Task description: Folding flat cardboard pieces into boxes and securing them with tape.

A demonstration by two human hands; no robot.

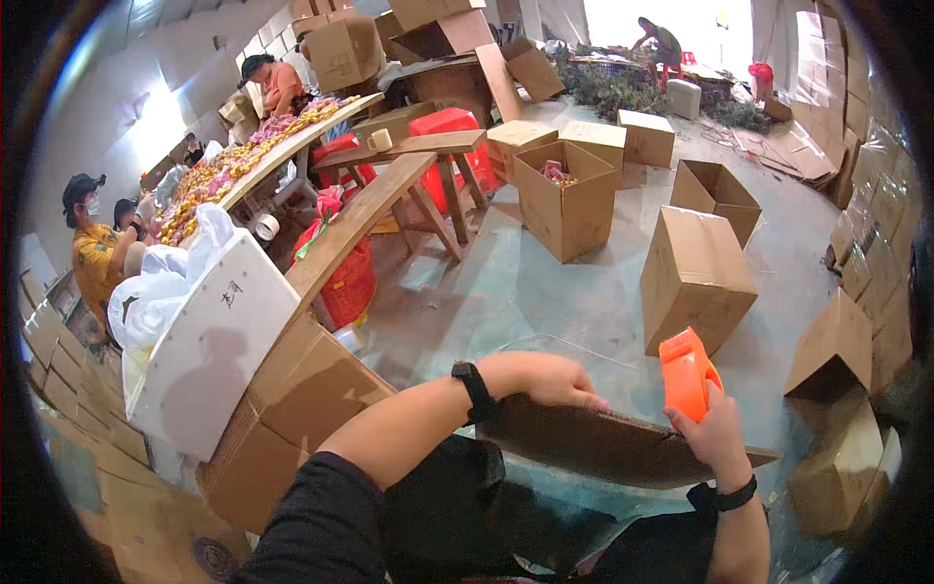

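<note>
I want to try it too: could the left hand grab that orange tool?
Probably yes: nothing seems to stand between the left hand and the orange tool, though the right hand holds it and would need to let go.

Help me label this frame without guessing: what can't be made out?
All in the head view:
Left hand: some fingers, hidden behind the hand itself or the cardboard piece; I can't tell which.
Orange tool: part of its grip, covered by the right hand.
Closed carton: any contents, hidden by its shut top.
Left sleeve: cut off by the lower edge.
Distant person: details, too small and dark against bright light.
</note>
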